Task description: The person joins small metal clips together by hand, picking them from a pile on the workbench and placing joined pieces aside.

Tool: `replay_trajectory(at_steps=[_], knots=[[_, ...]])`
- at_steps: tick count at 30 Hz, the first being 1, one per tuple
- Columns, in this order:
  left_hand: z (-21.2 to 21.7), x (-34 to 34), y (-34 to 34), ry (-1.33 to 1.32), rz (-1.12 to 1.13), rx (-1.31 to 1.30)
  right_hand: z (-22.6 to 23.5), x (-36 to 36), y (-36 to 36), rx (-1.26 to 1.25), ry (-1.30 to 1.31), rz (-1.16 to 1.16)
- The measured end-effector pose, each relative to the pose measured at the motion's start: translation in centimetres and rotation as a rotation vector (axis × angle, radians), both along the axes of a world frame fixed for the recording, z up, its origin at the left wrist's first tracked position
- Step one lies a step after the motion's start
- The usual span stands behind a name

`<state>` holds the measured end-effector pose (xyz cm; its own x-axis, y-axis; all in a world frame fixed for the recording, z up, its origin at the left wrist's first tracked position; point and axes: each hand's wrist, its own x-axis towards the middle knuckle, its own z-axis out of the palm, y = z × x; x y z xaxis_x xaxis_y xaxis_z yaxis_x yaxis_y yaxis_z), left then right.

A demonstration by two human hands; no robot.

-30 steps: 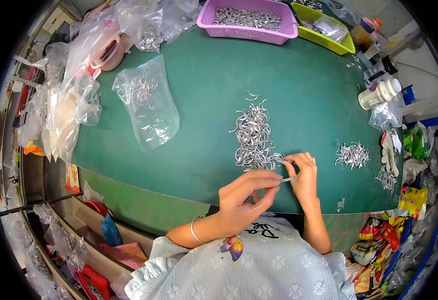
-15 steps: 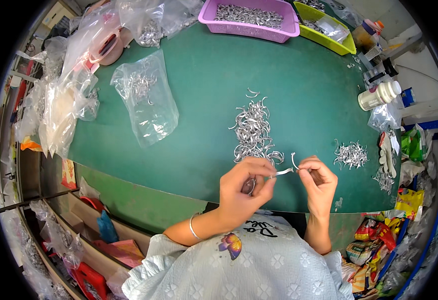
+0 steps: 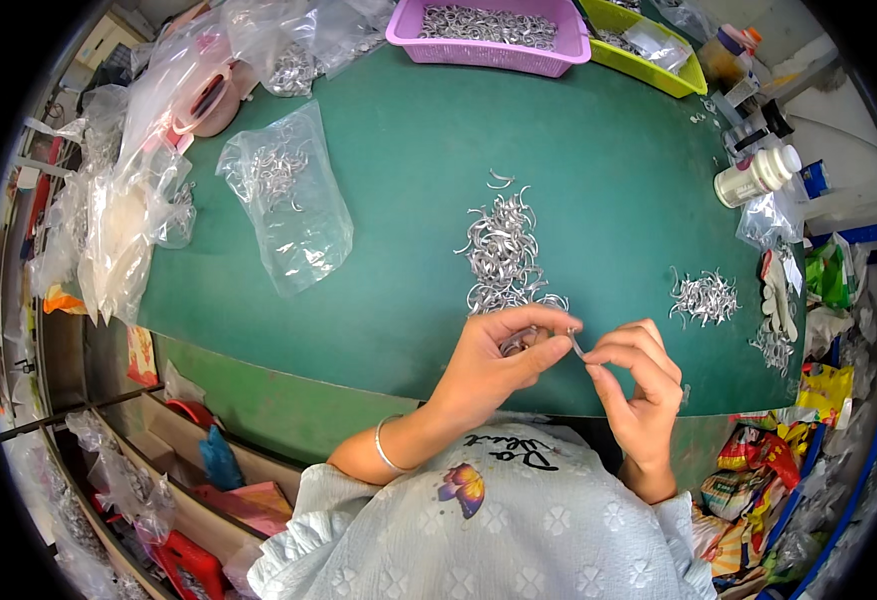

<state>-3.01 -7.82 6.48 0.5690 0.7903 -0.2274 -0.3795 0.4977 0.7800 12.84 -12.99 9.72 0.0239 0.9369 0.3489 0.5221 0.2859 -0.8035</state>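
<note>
Close to the table's near edge, my left hand (image 3: 503, 355) is closed, with several shiny curved metal pieces in its curled palm. Its thumb and forefinger pinch one end of a thin curved silver metal piece (image 3: 576, 346). On the other end of that piece are the thumb and forefinger of my right hand (image 3: 648, 375), its remaining fingers bent. Just beyond my left hand lies a long pile of similar curved metal pieces (image 3: 503, 250). Off to the right, a smaller pile (image 3: 704, 298) of silver pieces rests on the green tabletop (image 3: 398, 200).
A clear plastic bag (image 3: 293, 215) with metal pieces lies at left. Purple (image 3: 488, 52) and yellow-green baskets (image 3: 648, 68) stand at the far edge. A white bottle (image 3: 756, 177) and a glove (image 3: 776, 295) sit at right. Open drawers (image 3: 158, 430) are at lower left.
My hands have come closer together, and the two separate pieces at my fingertips are no longer seen apart. One piece now spans between both hands. My view has shifted slightly.
</note>
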Motion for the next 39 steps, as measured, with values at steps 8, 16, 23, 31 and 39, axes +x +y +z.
replay_trajectory(at_steps=[8,16,23,31,39], knots=[[0.6,-0.1,-0.2,-0.002,-0.039,-0.039,0.0,-0.3,-0.2,0.007,0.246,-0.074],[0.2,-0.1,-0.4,-0.187,-0.090,-0.135,0.3,-0.3,-0.2,0.072,0.197,-0.018],[0.4,-0.1,-0.6,-0.102,-0.022,-0.011,0.0,-0.4,-0.3,0.061,0.236,-0.072],[0.4,-0.1,-0.7,-0.097,-0.048,-0.023,0.6,-0.9,-0.6,0.173,0.097,-0.063],[0.5,-0.2,-0.7,-0.172,-0.081,-0.056,1.0,-1.1,-0.7,0.209,0.024,-0.043]])
